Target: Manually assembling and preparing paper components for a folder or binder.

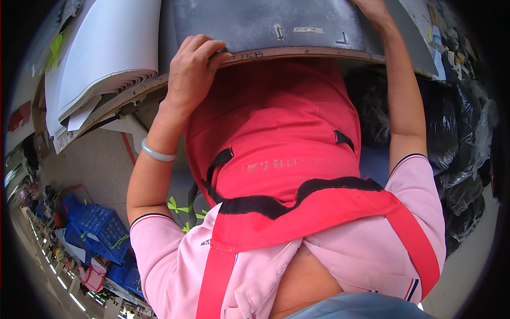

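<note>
My left hand point(192, 74) rests at the front edge of a worktable point(297, 51), its fingers curled and closed beside a dark grey board point(255, 26). A small dark bit shows between thumb and forefinger, too little to name. Pale strips and marks lie on the board's surface. At the top edge of the picture, my right hand point(372, 9) reaches over the board's far right part. Its fingers are mostly cut off by the frame, so their grip is hidden.
A thick stack of white sheets point(111, 48), folded over, lies left on the table. Black plastic bags point(425, 117) crowd the right side. Blue crates point(101, 228) stand on the floor at lower left. My red apron point(281, 138) is close against the table edge.
</note>
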A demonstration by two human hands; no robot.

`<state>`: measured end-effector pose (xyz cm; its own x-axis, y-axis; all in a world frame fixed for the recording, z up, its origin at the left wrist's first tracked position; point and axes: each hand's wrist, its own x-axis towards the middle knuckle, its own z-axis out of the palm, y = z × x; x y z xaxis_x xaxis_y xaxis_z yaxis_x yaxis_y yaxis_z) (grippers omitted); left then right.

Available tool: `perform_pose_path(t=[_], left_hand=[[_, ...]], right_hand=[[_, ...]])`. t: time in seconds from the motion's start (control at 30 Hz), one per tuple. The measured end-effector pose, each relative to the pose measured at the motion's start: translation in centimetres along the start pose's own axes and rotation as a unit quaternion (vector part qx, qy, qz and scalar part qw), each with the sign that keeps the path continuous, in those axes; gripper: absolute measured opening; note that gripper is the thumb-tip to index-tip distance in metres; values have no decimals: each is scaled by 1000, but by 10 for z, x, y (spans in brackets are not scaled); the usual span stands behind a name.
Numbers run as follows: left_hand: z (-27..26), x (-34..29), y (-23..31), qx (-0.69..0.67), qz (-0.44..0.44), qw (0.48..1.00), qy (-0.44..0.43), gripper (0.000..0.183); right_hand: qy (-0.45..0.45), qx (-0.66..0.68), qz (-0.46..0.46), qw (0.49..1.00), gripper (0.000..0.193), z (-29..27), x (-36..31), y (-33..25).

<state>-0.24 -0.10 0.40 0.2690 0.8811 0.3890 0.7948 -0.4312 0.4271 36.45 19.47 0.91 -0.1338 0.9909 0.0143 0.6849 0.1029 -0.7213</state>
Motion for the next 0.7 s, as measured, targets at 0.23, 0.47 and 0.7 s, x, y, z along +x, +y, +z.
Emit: perform_pose_path(t=[0.23,0.47,0.7], left_hand=[[1,2,0,1,6,1000,6,16],[-6,4,2,33,3,999,-35,18],[66,75,46,-49,62,997,21,17]], right_hand=[[12,-21,8,1000,25,0,0,-5],[31,-39,-43,998,24,9,5,9],[-42,7,-9,999,36,-2,20,40]])
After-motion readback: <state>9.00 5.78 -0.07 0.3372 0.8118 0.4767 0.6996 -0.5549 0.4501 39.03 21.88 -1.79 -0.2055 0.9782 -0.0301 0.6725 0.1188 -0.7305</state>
